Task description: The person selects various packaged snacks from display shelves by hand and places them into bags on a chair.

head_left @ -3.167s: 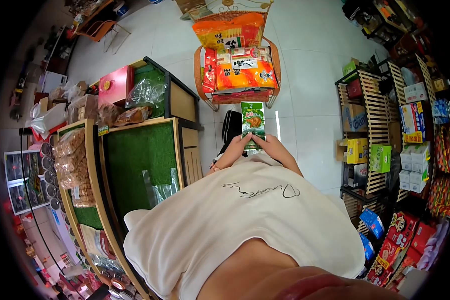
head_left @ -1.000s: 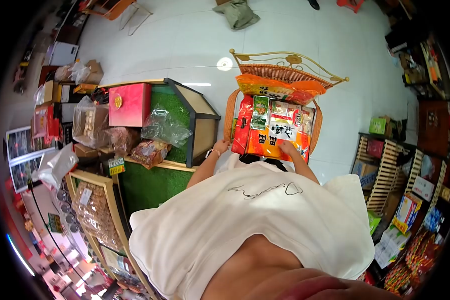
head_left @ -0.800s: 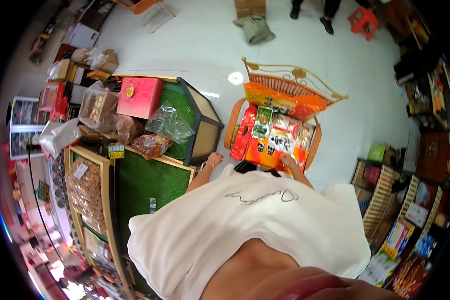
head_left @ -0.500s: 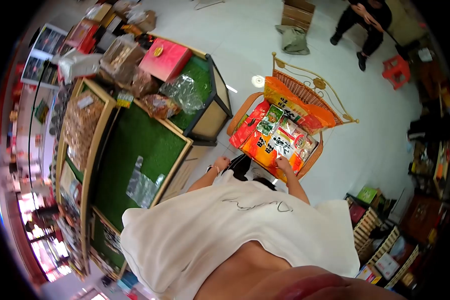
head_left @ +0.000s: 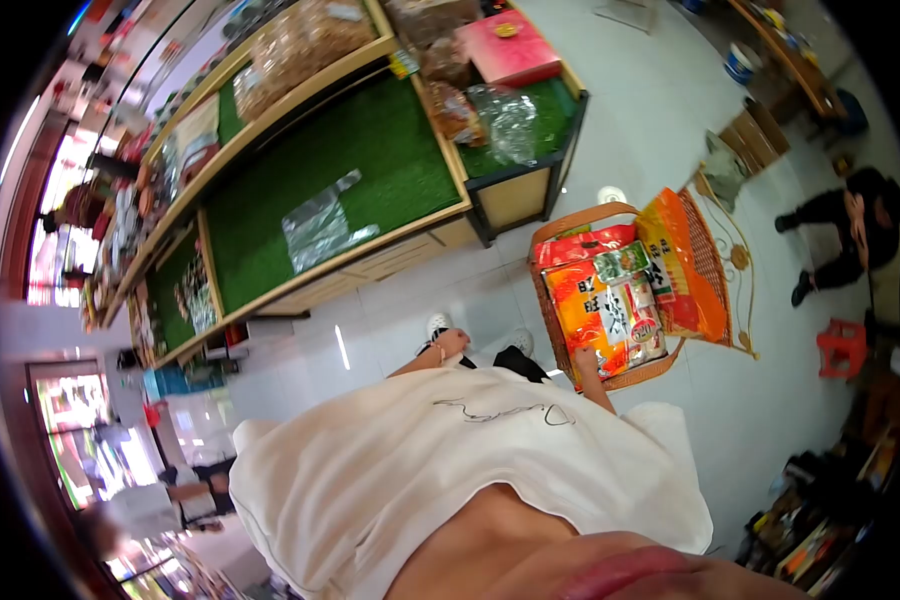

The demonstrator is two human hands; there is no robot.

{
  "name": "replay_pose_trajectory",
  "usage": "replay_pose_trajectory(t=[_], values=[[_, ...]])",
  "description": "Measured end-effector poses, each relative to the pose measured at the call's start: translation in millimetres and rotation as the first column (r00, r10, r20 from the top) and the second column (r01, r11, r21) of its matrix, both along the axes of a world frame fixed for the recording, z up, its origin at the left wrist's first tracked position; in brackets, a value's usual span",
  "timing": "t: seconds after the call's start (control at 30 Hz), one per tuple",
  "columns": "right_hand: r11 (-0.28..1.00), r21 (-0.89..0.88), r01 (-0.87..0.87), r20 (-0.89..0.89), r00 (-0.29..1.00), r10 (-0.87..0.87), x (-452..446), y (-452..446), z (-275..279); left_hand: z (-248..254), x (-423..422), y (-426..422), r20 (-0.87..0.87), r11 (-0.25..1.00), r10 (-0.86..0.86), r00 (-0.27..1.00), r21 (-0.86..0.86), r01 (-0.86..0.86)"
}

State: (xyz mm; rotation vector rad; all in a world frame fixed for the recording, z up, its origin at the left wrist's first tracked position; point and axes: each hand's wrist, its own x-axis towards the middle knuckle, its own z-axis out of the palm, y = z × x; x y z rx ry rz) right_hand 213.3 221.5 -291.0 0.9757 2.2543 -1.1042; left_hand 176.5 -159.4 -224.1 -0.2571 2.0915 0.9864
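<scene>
My left hand (head_left: 452,342) hangs in front of my body with its fingers curled, a bracelet at the wrist. I see nothing in it. My right hand (head_left: 586,360) is at the near edge of an orange snack bag (head_left: 573,292), its fingers drawn together. Whether it grips the bag or only touches it is unclear. The bag lies in a wicker chair (head_left: 548,322) beside a red packet (head_left: 582,243), a green packet (head_left: 621,263) and a clear-and-white packet (head_left: 642,320). A large orange-yellow bag (head_left: 682,262) leans on the chair's back.
Left of me runs a wooden display counter (head_left: 465,208) lined with green turf, with a clear plastic bag (head_left: 315,230) on it. A pink box (head_left: 510,48) sits at its far end. A seated person (head_left: 855,225) and a red stool (head_left: 842,348) are at the right.
The view has turned, so the counter, chair and seated person appear shifted to the right. My right hand stays by the bags, slightly nearer their front edge. My left hand remains curled.
</scene>
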Motion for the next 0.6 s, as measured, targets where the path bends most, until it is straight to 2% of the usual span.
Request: replay_pose_trajectory(t=[0.03, 0.07, 0.17, 0.2, 0.27, 0.43, 0.47, 0.53, 0.6], values=[[1.0, -0.011, -0.011, 0.074, 0.997, 0.012, -4.9, 1.0, -0.8, 3.1, 4.5, -9.8, 0.002, 0.998, 0.064, 0.998, 0.013, -0.065], [0.982, 0.088, -0.167, 0.064, 0.985, 0.162, -12.1, -0.5, -1.5, 6.1, 8.9, -19.2, 0.031, 0.989, 0.146, 0.989, 0.025, -0.146], [0.992, -0.025, -0.124, 0.205, 0.97, 0.127, -37.4, -16.4, 11.4, 17.4, 21.5, -40.6, 0.05, 0.96, 0.278, 0.959, 0.019, -0.279], [0.986, -0.16, -0.047, 0.17, 0.983, 0.074, -41.8, -18.8, -10.5, 23.8, 24.7, -48.9, 0.041, 0.952, 0.305, 0.952, 0.008, -0.305], [0.979, -0.198, -0.054, 0.168, 0.982, 0.088, -52.4, -38.4, -27.8, 20.2, 36.1, -68.9, 0.033, 0.925, 0.372, 0.928, 0.063, -0.374], [0.953, -0.287, -0.096, 0.198, 0.968, 0.157, -70.0, -112.6, -28.9, 12.2, 85.0, -126.0, -0.009, 0.786, 0.592, 0.806, 0.23, -0.574], [0.936, -0.282, -0.21, 0.205, 0.94, 0.273, -78.5, -132.3, -22.2, 21.3, 96.7, -138.6, -0.012, 0.772, 0.62, 0.785, 0.193, -0.606], [0.865, -0.274, -0.421, 0.23, 0.844, 0.484, -84.8, -189.2, 14.3, -0.5, 126.6, -175.6, -0.01, 0.701, 0.705, 0.709, 0.16, -0.695], [0.771, -0.274, -0.575, 0.155, 0.764, 0.626, -86.8, -241.7, 20.2, -20.9, 166.7, -208.1, -0.019, 0.632, 0.774, 0.633, 0.099, -0.769]])
